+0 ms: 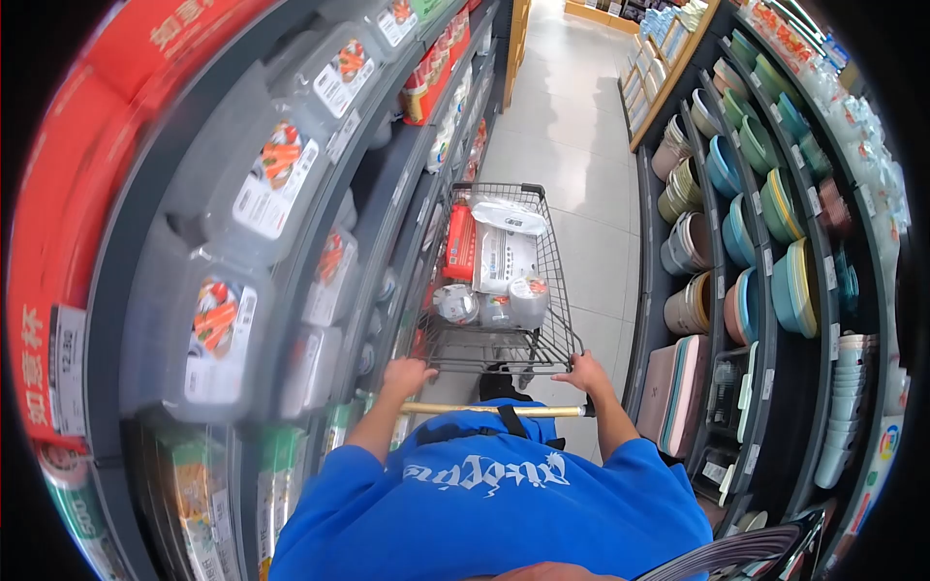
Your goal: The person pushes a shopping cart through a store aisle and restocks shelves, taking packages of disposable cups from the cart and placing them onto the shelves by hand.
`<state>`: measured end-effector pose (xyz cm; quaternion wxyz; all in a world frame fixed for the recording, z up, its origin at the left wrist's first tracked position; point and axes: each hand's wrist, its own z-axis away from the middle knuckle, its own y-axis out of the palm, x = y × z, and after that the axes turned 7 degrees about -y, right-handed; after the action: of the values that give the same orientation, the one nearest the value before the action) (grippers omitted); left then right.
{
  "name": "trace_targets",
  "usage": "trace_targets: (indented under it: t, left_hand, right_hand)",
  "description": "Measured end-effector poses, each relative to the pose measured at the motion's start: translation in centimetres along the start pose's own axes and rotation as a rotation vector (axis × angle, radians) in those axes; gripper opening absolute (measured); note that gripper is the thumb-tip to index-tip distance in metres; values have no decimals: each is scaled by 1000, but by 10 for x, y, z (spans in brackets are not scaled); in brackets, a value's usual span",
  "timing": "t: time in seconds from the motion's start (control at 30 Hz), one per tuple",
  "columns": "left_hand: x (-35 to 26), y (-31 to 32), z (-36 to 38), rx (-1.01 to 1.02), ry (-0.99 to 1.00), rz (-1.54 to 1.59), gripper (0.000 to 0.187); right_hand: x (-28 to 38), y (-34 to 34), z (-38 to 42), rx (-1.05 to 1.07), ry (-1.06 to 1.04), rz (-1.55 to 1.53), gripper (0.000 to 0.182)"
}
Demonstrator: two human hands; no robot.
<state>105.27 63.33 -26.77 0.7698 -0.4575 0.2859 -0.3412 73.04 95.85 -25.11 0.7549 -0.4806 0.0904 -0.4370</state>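
A wire shopping cart (555,300) stands in front of me in the aisle. My left hand (411,374) is closed on the cart's near left corner, and my right hand (587,374) is closed on its near right corner. Between my body and the basket runs a yellowish handle bar (465,411). Inside the cart lie a red package (460,242), a white printed package (506,259) and a white wrapped pack (509,216). Nearer to me in it are a clear round container (529,298) with a label and a wrapped round item (455,304).
Shelves on the left hold clear plastic boxes (218,339) with labels, close beside the cart. On the right, shelves carry colored bowls and basins (795,286) and upright trays (668,395). The tiled floor (572,174) runs ahead between them.
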Motion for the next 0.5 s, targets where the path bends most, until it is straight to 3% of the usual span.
trace_targets:
  t: [0.5]
  left_hand:
    - [-38, -60, -144, -69, 26, -25, 49]
  right_hand:
    - [-33, -94, -130, -50, 58, 80, 83]
